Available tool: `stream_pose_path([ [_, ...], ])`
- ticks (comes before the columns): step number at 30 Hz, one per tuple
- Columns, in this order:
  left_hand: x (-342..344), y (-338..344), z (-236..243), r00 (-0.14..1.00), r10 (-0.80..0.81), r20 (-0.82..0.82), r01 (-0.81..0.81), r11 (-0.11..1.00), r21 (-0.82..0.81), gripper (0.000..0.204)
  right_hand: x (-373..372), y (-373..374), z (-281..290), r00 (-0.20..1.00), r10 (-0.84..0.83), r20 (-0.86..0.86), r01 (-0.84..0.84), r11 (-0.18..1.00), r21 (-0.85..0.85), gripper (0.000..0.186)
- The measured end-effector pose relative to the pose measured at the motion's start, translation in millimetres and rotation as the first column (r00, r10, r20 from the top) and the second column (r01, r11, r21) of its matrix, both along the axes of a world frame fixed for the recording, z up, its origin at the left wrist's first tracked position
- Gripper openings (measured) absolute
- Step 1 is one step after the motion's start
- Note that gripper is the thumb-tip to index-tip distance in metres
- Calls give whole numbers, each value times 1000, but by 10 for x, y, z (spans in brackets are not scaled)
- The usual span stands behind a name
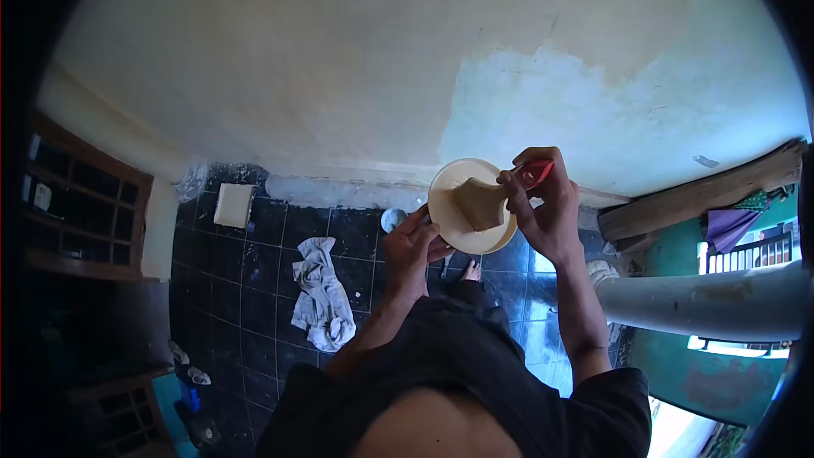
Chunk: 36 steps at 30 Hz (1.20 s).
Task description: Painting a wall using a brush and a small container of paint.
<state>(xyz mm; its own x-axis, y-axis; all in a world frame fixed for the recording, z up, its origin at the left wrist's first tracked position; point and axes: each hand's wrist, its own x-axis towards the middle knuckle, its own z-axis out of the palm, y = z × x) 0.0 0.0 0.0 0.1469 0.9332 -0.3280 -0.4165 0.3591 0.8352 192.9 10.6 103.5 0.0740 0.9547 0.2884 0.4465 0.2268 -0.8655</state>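
Nearest: the person's dark shirt, sleeves to about the elbow, both forearms reaching forward and up. Left hand [409, 250] clamped on the left edge of a round cream bowl [449, 231], thumb at the rim, other fingers partly hidden by the bowl. Right hand [549, 208] closed round the red handle [534, 173] of a broad brush [479, 203]. Hands apart, bowl between them. Brush head sits over the bowl's inside, coated in the same cream tone; cannot tell how firmly it presses there.

Lower down, a bare foot [472, 270] shows just below the bowl, on dark tiled floor [259, 267]. A small round pale tub [392, 220] lies near the left hand. Further left, a crumpled grey-white cloth [324, 297]; beyond it, near the wall foot, a pale rectangular object [233, 204], kind unclear.

Ahead, a beige wall [322, 59] with an irregular lighter patch [543, 106], bluish-white, right of centre. Off right: a wooden beam [695, 191], a pale column [704, 301], and a purple cloth [731, 229] hanging by a barred opening.
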Motion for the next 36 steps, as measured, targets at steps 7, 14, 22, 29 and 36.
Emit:
stream_pose_path([
  [7,147,49,63,997,28,74,-30,999,23,47,583,127,-177,770,-264,-581,366,928,64,16],
  [14,493,182,20,993,100,64,-103,994,38,46,1210,117,-716,271,-292,-917,320,926,-200,6],
  [22,937,433,-3,981,185,54,-186,982,16,46,1429,130,-1070,-318,-243,-916,-194,963,-188,23],
  [29,1245,601,-19,966,256,27,-257,966,35,45,1674,267,-1080,-240,-358,-902,-228,924,-306,17],
  [36,1471,611,-10,944,330,22,-329,944,-17,44,1850,282,-1021,-28,-271,-962,-395,887,-238,35],
])
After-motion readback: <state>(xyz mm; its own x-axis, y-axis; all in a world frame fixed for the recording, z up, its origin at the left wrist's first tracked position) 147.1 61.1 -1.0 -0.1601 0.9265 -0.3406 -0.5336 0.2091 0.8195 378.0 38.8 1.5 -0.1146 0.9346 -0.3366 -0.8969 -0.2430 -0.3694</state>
